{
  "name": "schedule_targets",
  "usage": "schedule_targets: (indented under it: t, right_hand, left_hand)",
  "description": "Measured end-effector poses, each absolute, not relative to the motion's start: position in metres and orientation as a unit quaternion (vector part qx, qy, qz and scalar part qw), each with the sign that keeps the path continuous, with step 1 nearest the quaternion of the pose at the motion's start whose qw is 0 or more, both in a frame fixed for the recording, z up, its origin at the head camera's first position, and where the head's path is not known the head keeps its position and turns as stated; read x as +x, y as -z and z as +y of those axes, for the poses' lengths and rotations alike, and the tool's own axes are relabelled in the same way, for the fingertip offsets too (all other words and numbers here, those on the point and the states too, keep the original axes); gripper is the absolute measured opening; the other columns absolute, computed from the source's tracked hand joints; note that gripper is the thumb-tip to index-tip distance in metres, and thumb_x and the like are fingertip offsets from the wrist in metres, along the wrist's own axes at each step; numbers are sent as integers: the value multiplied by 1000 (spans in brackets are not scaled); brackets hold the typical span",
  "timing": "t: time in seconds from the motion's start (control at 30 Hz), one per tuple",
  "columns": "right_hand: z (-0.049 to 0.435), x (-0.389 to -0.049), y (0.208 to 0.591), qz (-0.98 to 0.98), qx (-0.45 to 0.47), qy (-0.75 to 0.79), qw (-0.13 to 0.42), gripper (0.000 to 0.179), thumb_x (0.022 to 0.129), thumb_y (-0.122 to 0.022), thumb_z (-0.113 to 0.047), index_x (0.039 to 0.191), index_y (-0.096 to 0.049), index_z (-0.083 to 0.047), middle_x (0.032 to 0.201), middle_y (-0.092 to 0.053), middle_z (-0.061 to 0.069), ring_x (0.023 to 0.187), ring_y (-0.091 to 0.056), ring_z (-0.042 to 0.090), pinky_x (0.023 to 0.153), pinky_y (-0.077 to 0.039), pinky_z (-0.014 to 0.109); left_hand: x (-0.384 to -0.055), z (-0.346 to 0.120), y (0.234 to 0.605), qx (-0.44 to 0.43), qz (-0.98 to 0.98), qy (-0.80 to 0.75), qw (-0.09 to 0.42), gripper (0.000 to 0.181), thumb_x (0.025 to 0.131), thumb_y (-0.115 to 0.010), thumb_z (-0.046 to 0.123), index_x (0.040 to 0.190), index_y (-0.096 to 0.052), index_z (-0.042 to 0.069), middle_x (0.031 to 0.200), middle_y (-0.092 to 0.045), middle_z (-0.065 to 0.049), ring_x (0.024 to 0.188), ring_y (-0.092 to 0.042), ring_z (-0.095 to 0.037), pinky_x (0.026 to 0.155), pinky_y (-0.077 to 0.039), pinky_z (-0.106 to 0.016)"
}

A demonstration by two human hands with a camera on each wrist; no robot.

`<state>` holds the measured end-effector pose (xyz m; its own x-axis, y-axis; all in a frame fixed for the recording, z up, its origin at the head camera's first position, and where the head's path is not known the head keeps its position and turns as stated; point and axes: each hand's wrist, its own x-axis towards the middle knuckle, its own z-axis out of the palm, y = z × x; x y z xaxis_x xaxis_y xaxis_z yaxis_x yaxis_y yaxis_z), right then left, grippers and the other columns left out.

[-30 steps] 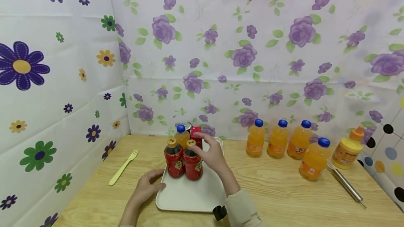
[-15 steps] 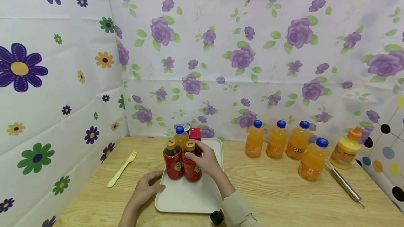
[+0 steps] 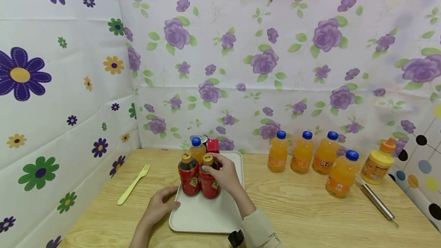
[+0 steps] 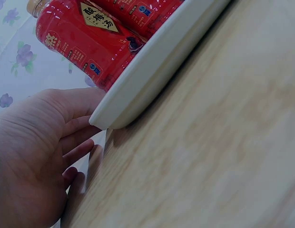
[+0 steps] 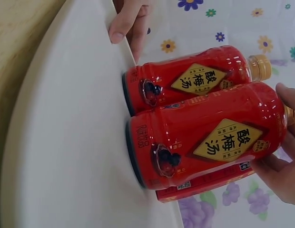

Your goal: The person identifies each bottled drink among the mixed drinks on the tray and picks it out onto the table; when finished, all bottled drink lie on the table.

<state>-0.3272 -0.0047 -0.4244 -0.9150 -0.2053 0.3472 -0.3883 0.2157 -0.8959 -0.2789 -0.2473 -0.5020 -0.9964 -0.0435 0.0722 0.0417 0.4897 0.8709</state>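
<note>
On a white tray (image 3: 206,217) stand two red drink bottles with gold caps, side by side. My right hand (image 3: 225,173) grips the right-hand red bottle (image 3: 210,188) around its shoulder, just below the cap; its thumb and fingers lie on either side in the right wrist view. The other red bottle (image 3: 189,183) is upright at its left. At the tray's left edge, my left hand (image 3: 158,206) holds the rim, thumb over it and fingers outside. Behind the red bottles are an orange juice bottle (image 3: 197,150), a red carton (image 3: 213,146) and a can (image 3: 204,138), partly hidden.
Left of the tray lies a yellow-green fork (image 3: 134,185). Several orange juice bottles with blue caps (image 3: 278,154) stand at right, near a yellow squeeze bottle (image 3: 377,165) and a metal whisk (image 3: 377,202). Floral cloth (image 3: 237,60) closes off the table's back and left sides.
My right hand has come down from above the right red bottle's cap, and its fingers have closed around the upper part. The left hand stays at the tray's edge.
</note>
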Motion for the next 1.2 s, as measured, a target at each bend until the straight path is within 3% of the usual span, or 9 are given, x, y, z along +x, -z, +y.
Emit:
schedule_targets:
  t: [0.63, 1.2]
  right_hand:
    - [-2, -319, 412, -797, 147, -576, 106, 41, 80, -80, -20, 118, -70, -6, 109, -75, 12, 105, -70, 26, 94, -57, 43]
    - [20, -318, 391, -775, 131, -607, 117, 43, 79, -81, -18, 119, -69, -4, 111, -74, 16, 107, -70, 29, 96, -56, 45]
  left_hand:
    - [-278, -248, 502, 19, -858, 513, 26, 54, 78, -76, 8, 129, -61, 1, 135, -58, -20, 133, -46, -42, 114, -34, -58]
    - [-279, -247, 502, 17, -858, 514, 24, 55, 79, -76, 9, 130, -60, 2, 137, -57, -20, 134, -45, -41, 114, -34, -58]
